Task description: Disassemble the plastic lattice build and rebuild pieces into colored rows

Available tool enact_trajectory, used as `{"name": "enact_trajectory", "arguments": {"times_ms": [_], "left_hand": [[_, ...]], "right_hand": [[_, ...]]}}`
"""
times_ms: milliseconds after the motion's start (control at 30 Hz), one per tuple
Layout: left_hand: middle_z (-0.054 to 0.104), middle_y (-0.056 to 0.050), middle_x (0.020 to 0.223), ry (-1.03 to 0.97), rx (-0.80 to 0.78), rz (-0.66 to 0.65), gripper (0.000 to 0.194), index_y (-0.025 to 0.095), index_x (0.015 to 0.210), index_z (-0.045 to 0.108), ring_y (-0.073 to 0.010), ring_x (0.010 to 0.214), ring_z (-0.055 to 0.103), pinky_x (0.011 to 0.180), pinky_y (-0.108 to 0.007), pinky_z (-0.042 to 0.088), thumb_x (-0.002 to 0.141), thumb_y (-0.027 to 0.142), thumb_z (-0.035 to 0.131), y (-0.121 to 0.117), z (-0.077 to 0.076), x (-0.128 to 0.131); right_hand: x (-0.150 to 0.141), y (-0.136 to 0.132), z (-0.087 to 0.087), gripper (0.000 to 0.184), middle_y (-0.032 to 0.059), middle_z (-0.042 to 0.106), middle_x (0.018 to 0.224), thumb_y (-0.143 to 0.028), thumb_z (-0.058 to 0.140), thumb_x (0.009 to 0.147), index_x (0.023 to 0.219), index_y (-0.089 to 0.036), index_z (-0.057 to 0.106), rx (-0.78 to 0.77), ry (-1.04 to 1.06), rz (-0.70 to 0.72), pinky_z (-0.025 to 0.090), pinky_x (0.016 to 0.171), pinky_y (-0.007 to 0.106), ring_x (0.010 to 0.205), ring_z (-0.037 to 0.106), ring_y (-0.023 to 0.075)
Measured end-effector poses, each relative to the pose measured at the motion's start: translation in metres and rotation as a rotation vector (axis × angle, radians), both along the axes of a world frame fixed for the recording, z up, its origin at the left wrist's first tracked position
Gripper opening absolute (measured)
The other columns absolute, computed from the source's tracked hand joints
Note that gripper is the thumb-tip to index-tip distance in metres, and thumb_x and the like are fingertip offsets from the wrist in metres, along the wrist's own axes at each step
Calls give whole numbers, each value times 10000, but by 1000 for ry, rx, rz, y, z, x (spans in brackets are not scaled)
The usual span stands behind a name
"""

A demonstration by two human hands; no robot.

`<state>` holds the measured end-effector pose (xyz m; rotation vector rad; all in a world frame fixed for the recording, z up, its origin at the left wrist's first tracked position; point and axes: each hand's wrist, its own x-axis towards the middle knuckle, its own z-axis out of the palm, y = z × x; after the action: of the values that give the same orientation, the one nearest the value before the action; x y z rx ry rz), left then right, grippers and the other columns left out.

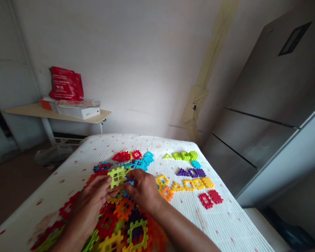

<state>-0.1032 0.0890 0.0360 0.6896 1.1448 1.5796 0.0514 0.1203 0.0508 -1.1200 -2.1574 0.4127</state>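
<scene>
A lime-green square building piece (pixel 117 177) with a window grid and notched edges is held up by my left hand (pixel 96 194), thumb and fingers closed on its left side. Beside its right edge, my right hand (pixel 144 189) has its fingers bent together in a pinch. A bit of dark purple shows at those fingertips, but what they hold is hidden. Under both hands spreads a mixed pile of interlocking plastic pieces, among them an orange piece (pixel 124 208), a green-framed piece (pixel 138 233) and a yellow piece (pixel 111 243).
On the white covered table (pixel 212 224), sorted rows lie at right: lime-green pieces (pixel 185 156), purple pieces (pixel 191 172), yellow pieces (pixel 198 183), red pieces (pixel 210 198). Blue pieces (pixel 144 161) sit beyond my hands. A side table (pixel 28 110) and a fridge (pixel 252 105) flank it.
</scene>
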Motion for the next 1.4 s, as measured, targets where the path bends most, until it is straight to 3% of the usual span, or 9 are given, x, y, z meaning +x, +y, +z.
{"name": "enact_trajectory", "arguments": {"times_ms": [200, 333, 500, 633, 733, 833, 933, 1100, 1400], "left_hand": [[669, 58, 691, -27, 16, -31, 310, 200, 778, 581, -135, 629, 646, 625, -244, 522, 591, 356, 772, -3, -4, 4], [638, 76, 631, -11, -22, -41, 298, 199, 740, 580, -103, 595, 611, 578, -194, 501, 569, 331, 784, -6, -4, 7], [667, 56, 647, 21, -11, -113, 292, 207, 745, 588, -146, 664, 652, 644, -230, 525, 583, 361, 776, -6, -6, 9], [727, -6, 862, 105, -33, -165, 391, 236, 955, 590, -216, 871, 679, 791, -315, 523, 647, 435, 725, -5, -8, 10], [729, -44, 933, 158, -65, -197, 445, 236, 1027, 561, -232, 942, 667, 806, -321, 512, 668, 458, 702, -5, -8, 10], [732, -49, 920, 164, -92, -198, 447, 231, 998, 554, -225, 911, 676, 778, -300, 513, 654, 474, 706, -4, -7, 9], [733, -46, 903, 145, -110, -194, 463, 232, 975, 549, -216, 879, 681, 752, -282, 514, 629, 488, 721, -4, -8, 8], [728, -40, 926, 125, -117, -196, 481, 248, 998, 546, -218, 904, 675, 765, -283, 513, 618, 475, 733, -2, -13, 6], [709, -61, 991, 209, -117, -225, 435, 253, 1040, 530, -237, 949, 661, 785, -306, 503, 697, 484, 664, -2, -20, 1]], "right_hand": [[-9, -10, 0, 407, 61, 631, 945, -454, 598, 776, 1110, -224, 561, -4, -73, -81, 471, 682, 293, 800, 603, 206], [-13, -11, 0, 431, 79, 605, 980, -438, 616, 764, 1126, -213, 554, 7, -80, -111, 483, 738, 335, 880, 585, 234], [-11, -10, -1, 432, 70, 596, 995, -389, 624, 767, 1154, -210, 552, 11, -34, -91, 483, 765, 317, 890, 581, 209], [15, 19, -1, 417, 69, 608, 987, -348, 647, 746, 1124, -182, 588, 27, 6, -179, 475, 742, 274, 834, 594, 179], [55, 58, -4, 374, 91, 630, 980, -308, 637, 749, 1082, -139, 613, 2, -50, -417, 454, 766, 266, 852, 603, 183], [99, 95, -10, 329, 111, 648, 972, -320, 586, 785, 1047, -126, 628, -80, -257, -671, 434, 765, 261, 891, 609, 199], [131, 119, -18, 299, 128, 657, 957, -296, 536, 810, 1026, -110, 628, -148, -398, -795, 430, 741, 258, 892, 618, 208], [152, 139, -29, 266, 157, 638, 1004, -231, 507, 813, 1007, -97, 630, -180, -488, -852, 438, 729, 279, 909, 619, 231], [150, 156, -43, 259, 167, 602, 1035, -182, 467, 835, 1024, -112, 629, -155, -604, -835, 453, 727, 278, 954, 596, 227]]}}
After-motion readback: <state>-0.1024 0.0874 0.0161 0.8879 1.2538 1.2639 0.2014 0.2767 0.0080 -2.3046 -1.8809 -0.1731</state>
